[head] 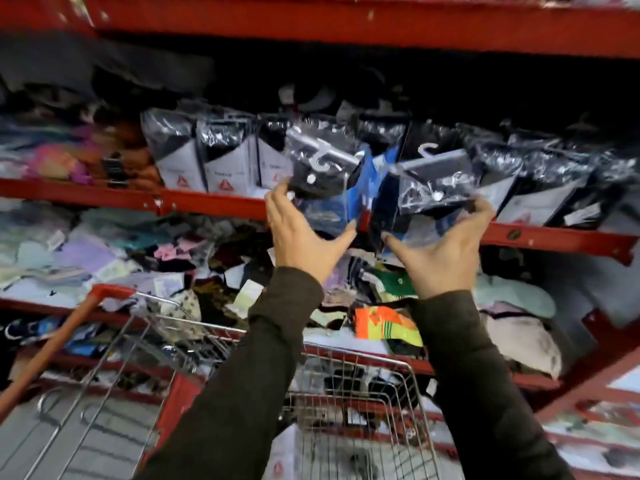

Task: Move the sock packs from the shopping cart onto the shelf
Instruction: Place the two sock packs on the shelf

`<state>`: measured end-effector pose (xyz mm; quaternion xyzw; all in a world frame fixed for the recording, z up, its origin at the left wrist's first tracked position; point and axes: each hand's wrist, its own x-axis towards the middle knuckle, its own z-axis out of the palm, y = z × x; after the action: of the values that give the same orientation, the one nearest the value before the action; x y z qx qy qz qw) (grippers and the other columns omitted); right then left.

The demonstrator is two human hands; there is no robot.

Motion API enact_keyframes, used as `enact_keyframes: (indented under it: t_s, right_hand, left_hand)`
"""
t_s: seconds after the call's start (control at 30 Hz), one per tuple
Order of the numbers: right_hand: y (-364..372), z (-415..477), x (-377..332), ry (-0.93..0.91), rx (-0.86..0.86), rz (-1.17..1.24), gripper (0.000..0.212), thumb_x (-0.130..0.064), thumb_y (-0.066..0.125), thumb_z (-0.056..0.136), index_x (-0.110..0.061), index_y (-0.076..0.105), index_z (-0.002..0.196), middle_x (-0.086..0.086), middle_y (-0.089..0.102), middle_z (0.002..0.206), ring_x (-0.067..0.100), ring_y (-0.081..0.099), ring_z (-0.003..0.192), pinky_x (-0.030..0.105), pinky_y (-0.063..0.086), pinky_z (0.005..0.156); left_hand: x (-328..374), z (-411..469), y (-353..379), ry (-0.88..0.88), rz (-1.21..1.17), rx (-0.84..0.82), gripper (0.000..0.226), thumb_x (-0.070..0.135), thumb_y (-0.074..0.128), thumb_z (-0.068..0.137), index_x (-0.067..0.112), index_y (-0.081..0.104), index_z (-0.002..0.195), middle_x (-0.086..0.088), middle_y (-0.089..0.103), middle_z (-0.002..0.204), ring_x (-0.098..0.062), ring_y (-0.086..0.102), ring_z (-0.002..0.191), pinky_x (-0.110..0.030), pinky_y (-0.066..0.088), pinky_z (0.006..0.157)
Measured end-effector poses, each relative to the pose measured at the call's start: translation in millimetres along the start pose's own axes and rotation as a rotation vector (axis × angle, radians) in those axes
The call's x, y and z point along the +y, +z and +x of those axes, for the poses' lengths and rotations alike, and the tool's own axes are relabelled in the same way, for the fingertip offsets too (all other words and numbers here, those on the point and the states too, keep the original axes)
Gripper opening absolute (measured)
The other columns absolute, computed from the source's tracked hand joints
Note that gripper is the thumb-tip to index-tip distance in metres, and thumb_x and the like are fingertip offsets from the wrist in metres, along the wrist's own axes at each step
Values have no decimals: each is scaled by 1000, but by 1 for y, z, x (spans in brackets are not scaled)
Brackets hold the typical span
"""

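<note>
- The shelf [207, 202] was red
- The sock packs [207, 157] standing on it were black above and white below, each with a small red triangle
- The two held packs [325, 174] were black and blue under glossy clear wrap
- Both sleeves [242, 393] were dark brown
- The shopping cart [346, 410] was silver wire with a red handle
- A loose sock [384, 327] was orange and yellow-green

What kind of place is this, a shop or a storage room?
Most likely a shop, in the sock section. Red metal shelves hold rows of packaged socks, loose socks lie below, and a wire cart stands in front.
</note>
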<state>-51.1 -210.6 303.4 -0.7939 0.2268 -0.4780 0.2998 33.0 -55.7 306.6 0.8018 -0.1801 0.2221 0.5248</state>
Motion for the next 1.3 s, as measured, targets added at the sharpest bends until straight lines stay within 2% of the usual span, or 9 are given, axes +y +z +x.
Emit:
enact_keyframes:
  t_s: [0.2,0.4,0.63,0.77,0.87,1.0,1.13,1.2,1.3]
  right_hand:
    - [38,65,0,45,80,69,109,-34,93,59,2,27,137,18,37,142,26,44,130,8,25,93]
    - [71,79,22,123,22,-112,111,-28,90,66,0,21,147,18,31,146,30,42,133,30,40,105]
    - [84,59,35,132,-38,-109,86,-7,60,92,5,0,152,26,14,157,35,20,147,29,21,119]
    - [77,-1,30,76,-5,85,75,-5,54,93,1,10,153,19,16,157,20,24,145,2,13,112]
    - [84,-71,38,35,-151,113,66,-7,59,91,-4,25,149,15,24,151,16,27,142,15,23,118]
    - [108,-181,64,142,-534,-10,56,-14,66,86,-12,42,136,16,29,146,26,32,139,23,26,114]
    - [145,-282,91,377,-1001,-268,69,-39,59,92,-6,31,146,22,16,156,38,19,146,33,28,116]
    - [167,-324,105,460,-1184,-403,79,-48,53,94,-5,20,151,24,9,160,41,12,148,40,25,118]
    - [198,-367,121,548,-1313,-542,89,-53,57,90,-10,13,153,23,4,161,42,10,149,45,26,118]
  left_hand:
    - [16,63,57,38,-43,13,99,32,89,73,0,29,145,-19,33,145,-25,33,133,-33,33,113]
    - [-6,83,107,-83,200,-98,102,41,87,74,2,28,147,-20,33,150,-37,40,137,-43,42,111]
    - [-9,85,126,-113,144,-180,98,31,90,73,8,32,148,-16,35,149,-35,45,135,-46,42,114]
    - [-43,41,88,-11,-84,-107,80,12,81,81,11,37,147,-12,40,144,-25,45,135,-26,32,114]
    - [-100,-18,55,36,-81,-126,57,7,77,85,14,51,136,-8,48,136,-20,50,129,-30,40,114]
    - [-212,-106,10,-271,62,-197,41,7,80,83,13,64,120,-7,57,124,-25,58,117,-38,49,103]
    - [-322,-185,-27,-865,83,-368,46,13,88,74,9,63,112,31,64,94,18,57,84,-1,43,76]
    - [-353,-219,-40,-1063,22,-438,41,21,89,72,8,61,100,9,68,81,7,61,61,-10,49,57]
    - [-384,-251,-38,-1187,111,-478,41,27,70,92,0,63,122,-22,64,118,-25,67,101,-29,50,83]
